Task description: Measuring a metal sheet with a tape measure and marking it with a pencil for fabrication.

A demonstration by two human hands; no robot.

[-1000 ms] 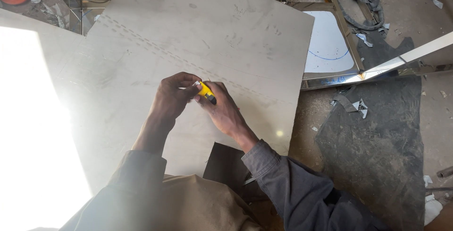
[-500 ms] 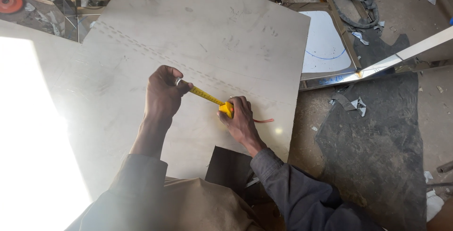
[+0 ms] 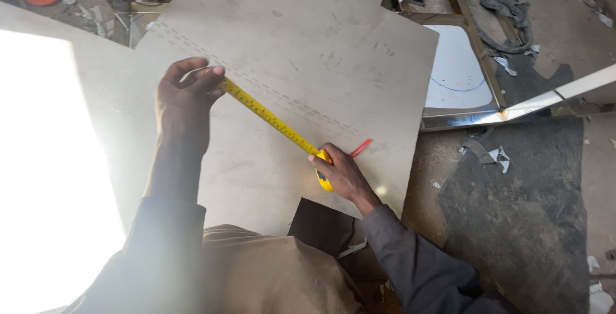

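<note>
Two hands — left hand (image 3: 183, 95), right hand (image 3: 343, 174) — stretch tape measure (image 3: 273, 120) between them.

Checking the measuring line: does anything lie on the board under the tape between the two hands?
Nothing visible does. The yellow tape runs straight from the left hand to the right hand over bare board.

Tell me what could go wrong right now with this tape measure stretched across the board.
The left hand only pinches the tape's end, so the yellow blade might slip and snap back toward the right hand. The right hand holds both the case and a red pencil, so its grip may shift and skew the reading. Strong glare on the board could hide the faint dotted line.
</note>
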